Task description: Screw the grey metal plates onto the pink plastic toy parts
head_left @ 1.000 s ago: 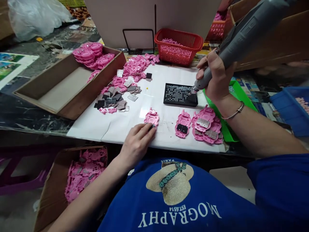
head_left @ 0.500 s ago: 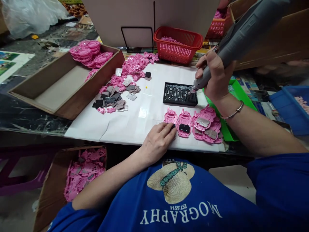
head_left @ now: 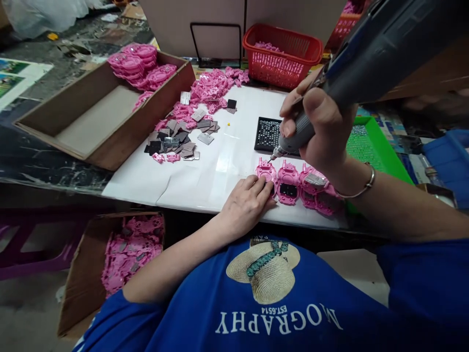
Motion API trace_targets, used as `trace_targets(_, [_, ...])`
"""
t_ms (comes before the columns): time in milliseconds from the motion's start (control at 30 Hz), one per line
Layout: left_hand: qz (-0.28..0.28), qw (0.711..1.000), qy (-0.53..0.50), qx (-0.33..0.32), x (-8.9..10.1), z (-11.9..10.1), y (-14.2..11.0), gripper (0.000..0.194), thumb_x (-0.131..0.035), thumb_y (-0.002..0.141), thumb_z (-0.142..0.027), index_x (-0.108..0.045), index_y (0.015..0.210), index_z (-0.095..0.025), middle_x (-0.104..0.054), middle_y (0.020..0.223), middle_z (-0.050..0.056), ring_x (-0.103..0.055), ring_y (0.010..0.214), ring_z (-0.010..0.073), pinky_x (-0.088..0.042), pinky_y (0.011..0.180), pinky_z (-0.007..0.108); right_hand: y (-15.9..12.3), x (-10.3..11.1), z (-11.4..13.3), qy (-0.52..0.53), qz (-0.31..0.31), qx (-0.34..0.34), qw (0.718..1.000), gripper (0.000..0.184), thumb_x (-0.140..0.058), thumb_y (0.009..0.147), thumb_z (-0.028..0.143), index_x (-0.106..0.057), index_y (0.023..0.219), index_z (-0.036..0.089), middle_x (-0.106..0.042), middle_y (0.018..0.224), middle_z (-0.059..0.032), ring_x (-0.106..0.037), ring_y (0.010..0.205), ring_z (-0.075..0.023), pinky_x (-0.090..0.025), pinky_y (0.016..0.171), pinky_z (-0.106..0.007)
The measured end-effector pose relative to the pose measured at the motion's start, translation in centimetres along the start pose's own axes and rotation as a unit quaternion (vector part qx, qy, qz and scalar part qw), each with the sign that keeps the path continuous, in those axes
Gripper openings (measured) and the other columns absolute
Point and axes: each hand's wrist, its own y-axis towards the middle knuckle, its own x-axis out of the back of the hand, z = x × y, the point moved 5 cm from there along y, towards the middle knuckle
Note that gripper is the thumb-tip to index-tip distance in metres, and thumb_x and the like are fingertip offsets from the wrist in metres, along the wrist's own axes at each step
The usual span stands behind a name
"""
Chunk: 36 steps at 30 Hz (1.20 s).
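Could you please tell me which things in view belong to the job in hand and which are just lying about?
Apparently in use:
driver, in the right hand
pink shell, under the left hand
black tray
grey plates

Apparently just lying about:
plastic bag
printed sheet
yellow scrap

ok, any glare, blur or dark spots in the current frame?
Head view, centre: pale glare streak on the white sheet; head view, upper right: driver dark, cropped by the frame, looks slightly soft, possibly motion; head view, lower left: box dim, though the pink parts in it remain readable.
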Motion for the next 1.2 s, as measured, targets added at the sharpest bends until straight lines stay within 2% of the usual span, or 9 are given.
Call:
trace_targets(200, [-0.004,1.000,-0.002,-0.001,0.0,0.1,-0.1,0.042,-0.048,0.100,-0.036,-0.055,0.127,-0.004,-0.063,0.123,0.018,-0.056,0.105,0.0271,-0.051,0.088,0.041,-0.3,0.2,-1.2,-0.063,0.007,-0.035,0.997,0.035,-0.072,0.072,0.064,-0.057,0.080,0.032,-0.061,0.069,0.0044,-0.050,0.047,-0.0148,-0.041,0.045,-0.033])
trace_targets(367, [-0.008,1.000,-0.004,0.000,-0.1,0.0,-0.1,0.042,-0.046,0.101,-0.036,-0.055,0.127,-0.005,-0.063,0.123,0.017,-0.056,0.106,0.0270,-0.050,0.089,0.040,-0.4,-0.1,-1.5,0.000,0.013,-0.019,1.000,0.028,-0.077,0.074,0.053,-0.061,0.083,0.031,-0.062,0.067,0.0052,-0.050,0.044,-0.0122,-0.039,0.042,-0.031])
trace_targets(500, [-0.006,1.000,-0.013,-0.004,-0.2,0.0,-0.1,0.042,-0.045,0.101,-0.035,-0.055,0.126,-0.004,-0.063,0.123,0.019,-0.056,0.106,0.0276,-0.051,0.089,0.041,-0.5,-0.5,-1.5,0.015,0.026,-0.017,0.999,0.020,-0.076,0.076,0.043,-0.063,0.075,0.028,-0.061,0.063,0.0040,-0.049,0.043,-0.0118,-0.037,0.041,-0.030])
trace_targets(667, [-0.005,1.000,-0.021,-0.003,-0.2,0.1,0.0,0.040,-0.048,0.100,-0.034,-0.056,0.125,-0.004,-0.064,0.122,0.020,-0.057,0.106,0.0272,-0.051,0.090,0.042,-0.8,-1.1,-1.8,-0.014,0.066,0.003,0.998,0.032,-0.073,0.078,0.046,-0.058,0.058,0.026,-0.051,0.051,0.0036,-0.043,0.039,-0.0118,-0.036,0.041,-0.031])
trace_targets(800, [-0.002,1.000,-0.023,-0.002,-0.2,0.1,0.0,0.038,-0.048,0.100,-0.034,-0.056,0.124,-0.006,-0.064,0.121,0.018,-0.057,0.105,0.0261,-0.052,0.089,0.041,-0.4,-0.8,-2.1,0.003,0.049,-0.024,0.999,0.025,-0.072,0.078,0.046,-0.061,0.066,0.027,-0.056,0.057,0.0037,-0.043,0.040,-0.0114,-0.033,0.040,-0.030])
trace_targets(900, [-0.007,1.000,-0.022,-0.005,-0.1,0.1,-0.1,0.036,-0.049,0.100,-0.033,-0.056,0.124,-0.006,-0.064,0.120,0.017,-0.057,0.105,0.0258,-0.052,0.089,0.041,0.7,0.1,-1.0,0.015,0.030,-0.013,0.999,0.021,-0.075,0.075,0.047,-0.063,0.075,0.029,-0.060,0.064,0.0044,-0.045,0.042,-0.0111,-0.034,0.040,-0.029])
trace_targets(1033, [-0.016,1.000,-0.023,-0.010,0.1,0.0,-0.1,0.034,-0.051,0.099,-0.031,-0.057,0.121,-0.006,-0.066,0.115,0.017,-0.057,0.103,0.0258,-0.053,0.089,0.041,2.3,2.6,0.7,-0.024,-0.019,0.046,0.998,0.022,-0.076,0.076,0.047,-0.062,0.076,0.030,-0.059,0.064,0.0045,-0.045,0.043,-0.0117,-0.032,0.041,-0.031])
trace_targets(1200, [-0.027,0.999,-0.020,-0.010,0.3,0.0,-0.1,0.034,-0.053,0.098,-0.030,-0.057,0.121,-0.006,-0.065,0.116,0.017,-0.056,0.103,0.0262,-0.053,0.088,0.041,3.3,5.9,-1.1,-0.108,-0.073,0.029,0.991,0.029,-0.072,0.074,0.060,-0.059,0.080,0.035,-0.062,0.066,0.0049,-0.049,0.050,-0.0148,-0.034,0.049,-0.034])
